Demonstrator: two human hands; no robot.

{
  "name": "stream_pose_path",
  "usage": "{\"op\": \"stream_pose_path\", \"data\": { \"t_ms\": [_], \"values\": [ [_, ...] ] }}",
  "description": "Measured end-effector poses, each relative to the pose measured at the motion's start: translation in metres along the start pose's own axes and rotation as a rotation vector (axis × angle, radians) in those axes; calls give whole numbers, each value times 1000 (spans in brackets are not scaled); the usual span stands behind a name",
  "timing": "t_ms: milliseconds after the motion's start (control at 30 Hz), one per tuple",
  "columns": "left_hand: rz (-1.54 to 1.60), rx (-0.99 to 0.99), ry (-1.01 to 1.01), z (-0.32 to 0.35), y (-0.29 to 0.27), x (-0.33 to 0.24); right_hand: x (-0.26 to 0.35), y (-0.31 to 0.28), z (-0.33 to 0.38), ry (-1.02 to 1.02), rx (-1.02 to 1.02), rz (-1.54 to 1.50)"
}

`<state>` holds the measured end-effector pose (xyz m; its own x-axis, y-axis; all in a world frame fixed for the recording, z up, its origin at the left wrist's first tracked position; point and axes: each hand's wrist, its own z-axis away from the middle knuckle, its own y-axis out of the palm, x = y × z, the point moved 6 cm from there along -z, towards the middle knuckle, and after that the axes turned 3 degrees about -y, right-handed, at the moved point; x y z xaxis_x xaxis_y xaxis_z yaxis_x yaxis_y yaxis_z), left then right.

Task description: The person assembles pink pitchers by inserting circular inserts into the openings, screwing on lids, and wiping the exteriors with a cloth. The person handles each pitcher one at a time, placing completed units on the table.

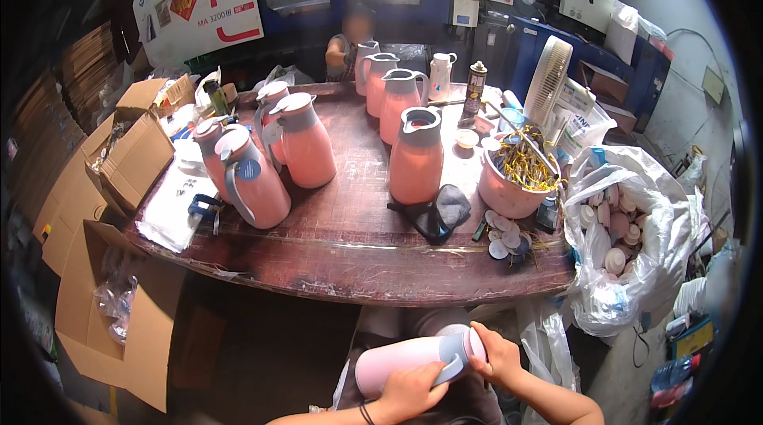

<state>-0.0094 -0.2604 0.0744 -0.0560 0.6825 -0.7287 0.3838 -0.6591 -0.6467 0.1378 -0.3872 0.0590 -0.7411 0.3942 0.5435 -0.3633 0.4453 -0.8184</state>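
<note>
A pink and grey thermos jug [397,361] lies on its side across my lap, its base to the left. My left hand [409,392] is closed around its grey handle. At the top end my right hand [494,355] grips the pale pink lid [477,344], fingers wrapped over it; whether the lid is seated or loose I cannot tell. Beyond them on the dark red table [350,266], an open-topped pink jug [416,159] stands near the middle, with a dark grey cloth item [445,212] by its base. Several lidded pink jugs [308,147] stand together at the left.
A pink bucket [515,201] of yellow-black ties and a pile of round discs [505,236] occupy the table's right side. Beside it hangs a white bag [588,310] of lids. Open cardboard boxes [151,338] flank the left edge. Another person [354,48] is across the table.
</note>
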Motion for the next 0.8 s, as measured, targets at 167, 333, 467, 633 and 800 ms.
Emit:
{"op": "stream_pose_path", "data": {
  "t_ms": [167, 333, 467, 633, 800],
  "values": [
    [-34, 17, -67, -16, -12, 5, 7, -8, -25, 290, 324, 12],
    [658, 487, -281, -65, -51, 60, 52, -70, -36, -344, 173, 23],
    [864, 644, -302, -46, -48, 64, 115, -68, -8, -829, 183, -313],
    [860, 719, -329, -27, -34, 64, 128, -45, 0, -897, 272, -248],
    [278, 401, -438, -15, -49, 17, 54, -5, -29, -225, 275, -397]
  ]
}}
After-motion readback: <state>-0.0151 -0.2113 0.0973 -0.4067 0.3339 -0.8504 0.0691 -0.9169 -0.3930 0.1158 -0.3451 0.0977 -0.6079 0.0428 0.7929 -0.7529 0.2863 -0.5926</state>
